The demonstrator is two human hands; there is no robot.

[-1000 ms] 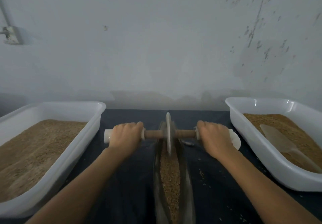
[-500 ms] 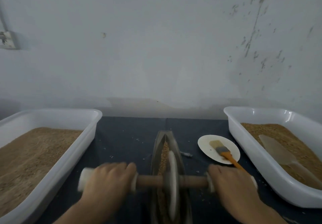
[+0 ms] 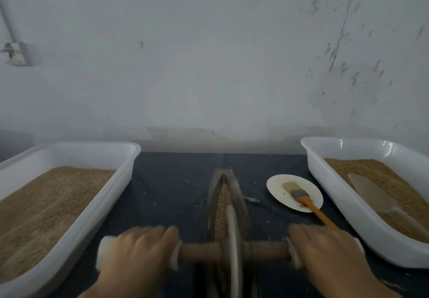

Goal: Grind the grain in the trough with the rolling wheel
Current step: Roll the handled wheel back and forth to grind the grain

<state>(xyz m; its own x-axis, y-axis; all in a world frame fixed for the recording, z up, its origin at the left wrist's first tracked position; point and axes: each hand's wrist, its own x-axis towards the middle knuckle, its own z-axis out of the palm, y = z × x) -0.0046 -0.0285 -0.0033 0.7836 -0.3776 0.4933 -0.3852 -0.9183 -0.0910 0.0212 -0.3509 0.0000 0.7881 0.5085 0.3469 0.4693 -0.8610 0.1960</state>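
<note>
A narrow boat-shaped metal trough (image 3: pixel 241 201) lies lengthwise on the dark cloth in the middle, with brown grain (image 3: pixel 223 196) along its groove. A pale disc-shaped rolling wheel (image 3: pixel 232 246) stands in the near part of the trough on a wooden axle (image 3: pixel 199 252) with white end grips. My left hand (image 3: pixel 137 253) grips the left end of the axle. My right hand (image 3: pixel 325 253) grips the right end. Both hands are blurred by motion.
A white tub (image 3: pixel 76 223) of brown grain sits at the left. Another white tub (image 3: pixel 343 212) at the right holds grain and a pale scoop (image 3: pixel 373 195). A small white plate (image 3: pixel 276 186) with an orange-handled brush (image 3: pixel 308 202) lies between trough and right tub. A wall stands behind.
Both hands have pulled the wheel from the trough's far end back to its near end, uncovering the plate and brush.
</note>
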